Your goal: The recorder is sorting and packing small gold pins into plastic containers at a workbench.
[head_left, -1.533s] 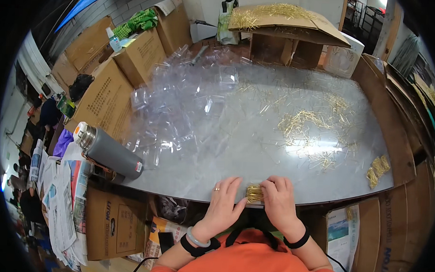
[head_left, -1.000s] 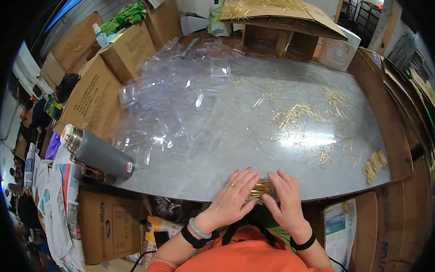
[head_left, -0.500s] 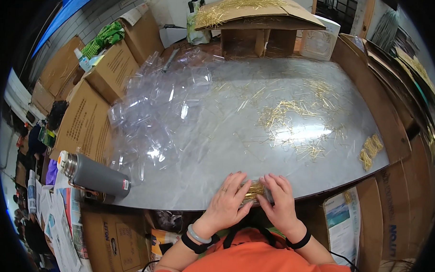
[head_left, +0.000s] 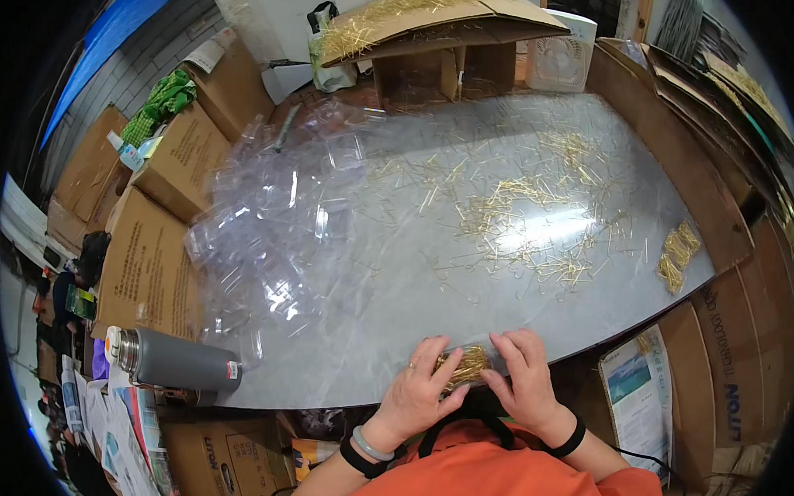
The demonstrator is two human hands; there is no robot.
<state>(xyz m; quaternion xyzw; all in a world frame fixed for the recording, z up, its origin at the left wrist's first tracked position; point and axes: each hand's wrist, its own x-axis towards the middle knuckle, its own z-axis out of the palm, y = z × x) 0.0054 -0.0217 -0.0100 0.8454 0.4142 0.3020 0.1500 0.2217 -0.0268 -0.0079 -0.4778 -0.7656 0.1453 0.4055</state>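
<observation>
At the table's front edge, a bundle of thin gold wire hooks (head_left: 472, 364) lies between my two hands in what looks like a small clear plastic box. My left hand (head_left: 417, 384) grips its left end, with the fingers curled over the far side and the thumb near. On the right end rest the bent fingers and thumb of my right hand (head_left: 525, 384). Farther off on the table spreads a heap of loose gold hooks (head_left: 525, 204). Another packed bundle of gold hooks (head_left: 678, 256) sits by the right edge.
Empty clear plastic boxes (head_left: 280, 218) pile up on the left of the grey table (head_left: 358, 352). A grey flask (head_left: 183, 360) lies at the front left corner. Cardboard boxes (head_left: 152, 257) wall the left side; a cardboard shelf (head_left: 448, 31) holding more gold hooks stands at the back.
My right hand has shifted slightly right and its fingers have drawn back, so more of the gold hooks shows. The whole view has tilted a little.
</observation>
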